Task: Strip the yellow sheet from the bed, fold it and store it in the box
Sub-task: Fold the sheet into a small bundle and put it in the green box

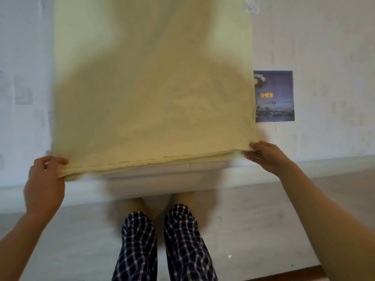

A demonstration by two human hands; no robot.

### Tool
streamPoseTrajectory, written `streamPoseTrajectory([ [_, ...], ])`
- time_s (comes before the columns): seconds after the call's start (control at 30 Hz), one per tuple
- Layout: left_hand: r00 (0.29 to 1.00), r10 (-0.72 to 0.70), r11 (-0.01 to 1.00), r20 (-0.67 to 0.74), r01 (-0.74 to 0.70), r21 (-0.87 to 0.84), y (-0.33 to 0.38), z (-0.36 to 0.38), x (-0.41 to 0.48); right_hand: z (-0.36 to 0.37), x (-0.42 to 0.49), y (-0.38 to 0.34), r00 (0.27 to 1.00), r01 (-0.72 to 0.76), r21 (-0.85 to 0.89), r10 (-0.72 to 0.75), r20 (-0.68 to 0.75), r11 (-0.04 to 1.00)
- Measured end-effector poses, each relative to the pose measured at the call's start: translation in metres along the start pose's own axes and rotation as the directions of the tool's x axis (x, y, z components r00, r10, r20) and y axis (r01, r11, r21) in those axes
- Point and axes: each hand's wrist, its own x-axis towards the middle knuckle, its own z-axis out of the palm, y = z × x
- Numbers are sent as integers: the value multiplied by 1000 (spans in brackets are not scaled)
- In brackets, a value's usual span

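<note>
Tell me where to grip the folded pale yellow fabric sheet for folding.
Grip the sheet at its two near corners, from its outer sides: the stacked layer edges end there. The left hand and right hand pinch them so.

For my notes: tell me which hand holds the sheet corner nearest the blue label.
The right hand: it pinches the corner of the yellow sheet near the blue label; the left hand grips the opposite corner.
</note>
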Motion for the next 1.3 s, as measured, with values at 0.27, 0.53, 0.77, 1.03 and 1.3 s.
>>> streamPoseTrajectory([
  [0.27, 1000, 12, 998, 1, -12, 62, -4, 9, -1, -3, 2, 14, 989, 19, -238, -53, -135, 971],
  [0.53, 1000, 3, 999, -22, -4, -46, -1, 16, -4, 19, 11, 29, 857, 67, -557, -334, -393, 828],
  [0.77, 947, -320, 901, -44, 289, -324, 13, 25, -9, 21, 16, 25, 857, -11, -567, -284, -429, 823],
  [1.03, 925, -356, 793, 130, 373, -482, 0, 20, 0, 14, -1, 11, 935, 7, -647, -234, -267, 763],
  [1.3, 926, -377, 717, 20, 306, -626, 42, -102, -2, 3, -126, -44, 885, 280, -316, -371, -280, 907],
])
